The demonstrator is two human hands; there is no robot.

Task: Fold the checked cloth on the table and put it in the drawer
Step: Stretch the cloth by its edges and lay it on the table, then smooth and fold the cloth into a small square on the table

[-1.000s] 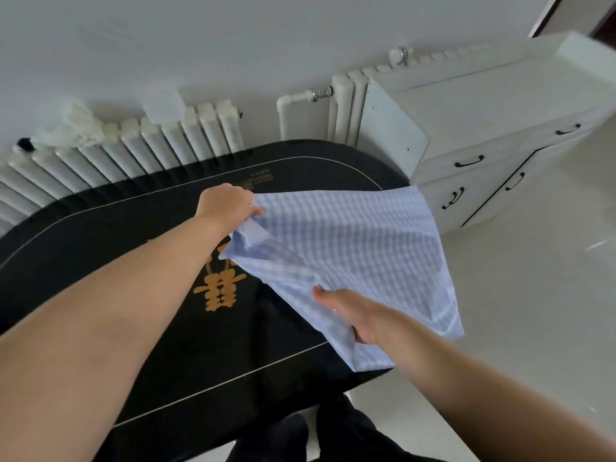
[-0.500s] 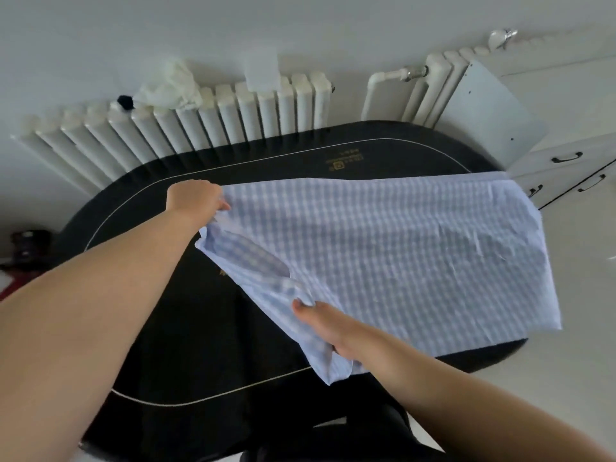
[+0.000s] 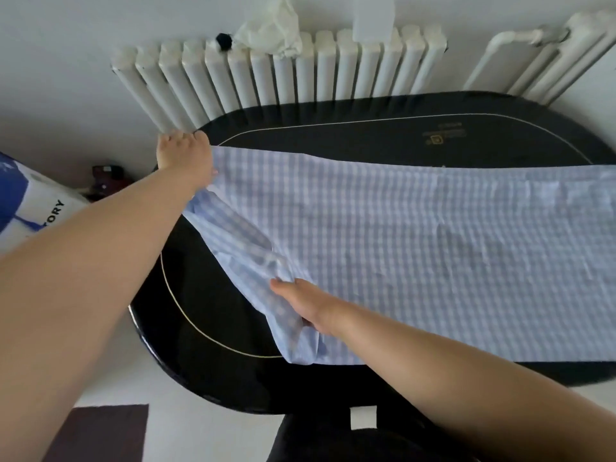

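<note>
The light blue checked cloth (image 3: 416,248) lies spread across the black oval table (image 3: 206,315), reaching past the right edge of the view. My left hand (image 3: 185,158) grips its far left corner at the table's back left rim. My right hand (image 3: 305,303) holds the near left corner, thumb on top, with the fabric bunched and drooping between my two hands. The drawer is out of view.
A white radiator (image 3: 300,68) runs along the wall behind the table, with a crumpled white cloth (image 3: 273,28) on top. A blue and white box (image 3: 30,208) stands on the floor at the left. A dark mat (image 3: 100,431) lies at the bottom left.
Both hands have pulled the cloth leftward and it now lies spread over the table. The view has swung left, so the white cabinet with drawers has gone out of sight.
</note>
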